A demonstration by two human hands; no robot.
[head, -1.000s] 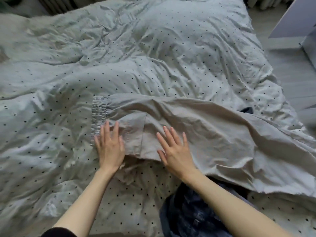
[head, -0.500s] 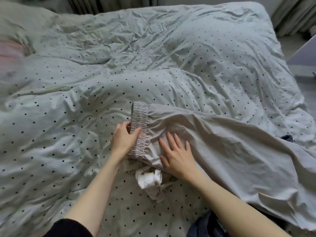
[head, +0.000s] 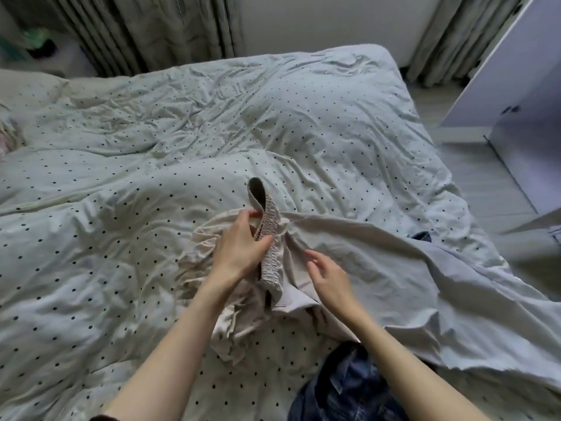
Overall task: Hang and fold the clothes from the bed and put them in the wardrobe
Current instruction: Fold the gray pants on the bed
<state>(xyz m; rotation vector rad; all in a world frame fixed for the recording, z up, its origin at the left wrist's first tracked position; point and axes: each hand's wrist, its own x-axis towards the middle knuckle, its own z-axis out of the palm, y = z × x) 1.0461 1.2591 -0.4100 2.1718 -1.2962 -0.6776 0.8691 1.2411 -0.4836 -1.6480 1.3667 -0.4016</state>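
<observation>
Folding step under way: the left hand point(head: 239, 247) pinches the beige trousers point(head: 379, 268) by their elastic waistband point(head: 268, 238), lifting it off the bed point(head: 121, 208). The right hand point(head: 329, 276) hovers spread, holding nothing. Next, I'd say: align the legs. Jeans point(head: 346, 390) wait nearby; curtains point(head: 145, 28) behind, wardrobe door point(head: 516, 86) to the right.
</observation>
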